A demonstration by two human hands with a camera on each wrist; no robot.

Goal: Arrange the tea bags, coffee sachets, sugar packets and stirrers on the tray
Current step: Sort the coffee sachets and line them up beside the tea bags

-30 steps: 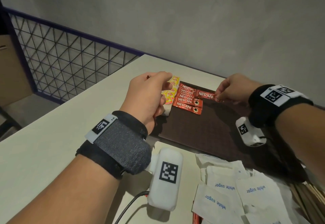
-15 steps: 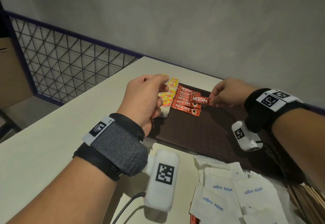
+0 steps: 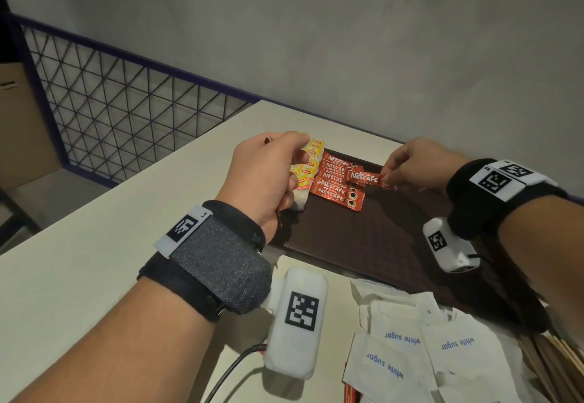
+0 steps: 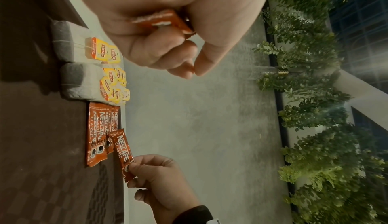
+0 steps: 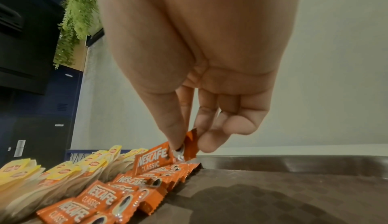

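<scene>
Worktop [image 3: 94, 270]: pale, flat, carries all items. Tray [image 3: 373, 238]: dark, low-rimmed, far side of the worktop. Sugar packets [image 3: 420, 355]: loose white heap on the worktop near the tray's front edge, not yet placed; judged light, limp paper, best lifted by an edge. Tea bags [image 3: 308, 168]: at the tray's left end, yellow tags up; soft and easily crushed. Coffee sachets [image 3: 335, 186]: overlapping row just right of the tea bags. Left hand [image 3: 268, 175]: fingers curled round spare red sachets [image 4: 166, 20], held above the tea bags. Right hand [image 3: 420, 165]: thumb and fingertips pinch the end of one sachet [image 3: 366, 178], held over the row. Sachet judged light, slick foil, semi-stiff; end-seam pinch suits it, slippage possible
</scene>
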